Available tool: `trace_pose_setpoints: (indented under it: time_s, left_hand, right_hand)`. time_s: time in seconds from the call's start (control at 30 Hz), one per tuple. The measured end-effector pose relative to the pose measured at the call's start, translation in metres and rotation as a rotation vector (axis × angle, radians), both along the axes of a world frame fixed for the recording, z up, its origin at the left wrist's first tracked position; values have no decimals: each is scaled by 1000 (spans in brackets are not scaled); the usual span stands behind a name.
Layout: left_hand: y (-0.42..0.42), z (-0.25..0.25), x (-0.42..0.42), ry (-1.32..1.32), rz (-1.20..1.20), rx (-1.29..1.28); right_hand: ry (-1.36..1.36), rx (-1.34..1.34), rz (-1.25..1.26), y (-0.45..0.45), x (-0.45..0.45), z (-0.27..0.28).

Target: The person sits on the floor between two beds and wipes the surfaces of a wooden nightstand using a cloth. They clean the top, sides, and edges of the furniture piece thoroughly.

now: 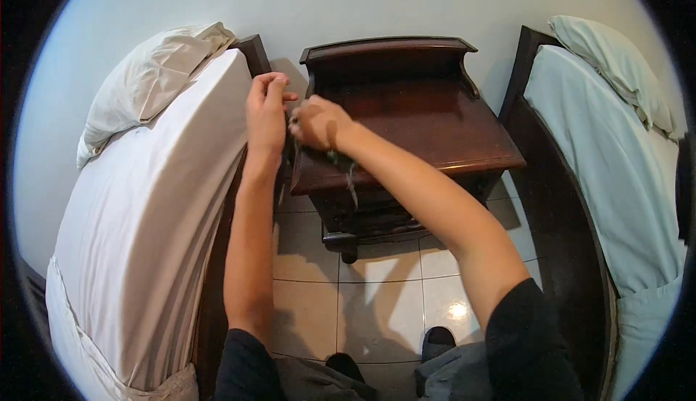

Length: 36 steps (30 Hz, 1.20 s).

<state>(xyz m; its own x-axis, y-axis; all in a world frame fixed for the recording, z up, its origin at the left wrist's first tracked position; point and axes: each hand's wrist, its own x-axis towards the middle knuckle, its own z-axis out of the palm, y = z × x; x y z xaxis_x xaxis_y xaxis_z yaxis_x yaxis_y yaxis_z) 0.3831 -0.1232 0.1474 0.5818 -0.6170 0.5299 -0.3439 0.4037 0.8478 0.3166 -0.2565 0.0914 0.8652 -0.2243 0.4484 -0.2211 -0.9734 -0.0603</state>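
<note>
My right hand [319, 122] is closed over the left part of the dark wooden nightstand [413, 129]. It grips a crumpled greyish-green cloth [352, 186], whose frayed-looking strands hang below the wrist past the nightstand's front edge. Most of the cloth is hidden by the hand, so its full shape cannot be told. My left hand [266, 107] is raised just left of the right one, between the nightstand and the left bed. Its fingers are loosely bent and apart, and no object shows in them.
The left bed [157, 200] has a white sheet and a pillow [157, 74]. Opposite stands another bed [576, 129] with a pale sheet, a pillow [614, 64] and a dark wooden frame [560, 238]. Tiled floor [380, 303] lies between them; a wall [380, 4] rises behind.
</note>
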Motion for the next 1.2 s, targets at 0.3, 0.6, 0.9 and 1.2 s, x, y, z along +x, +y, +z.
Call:
trace_pose_setpoints:
  time_s: [0.3, 0.6, 0.9, 1.2]
  left_hand:
    - [1, -37, -11, -198, 23, 46]
    - [29, -57, -56, -868, 60, 318]
    - [30, -65, -60, -1066, 248, 52]
    - [37, -65, -43, -1063, 336, 58]
  right_hand:
    - [-3, -1, 72, 50, -111, 0]
    - [-142, 100, -548, -31, -307, 7]
    - [-89, 137, -1106, -67, -344, -1]
    - [18, 116, -1038, -15, -341, 9]
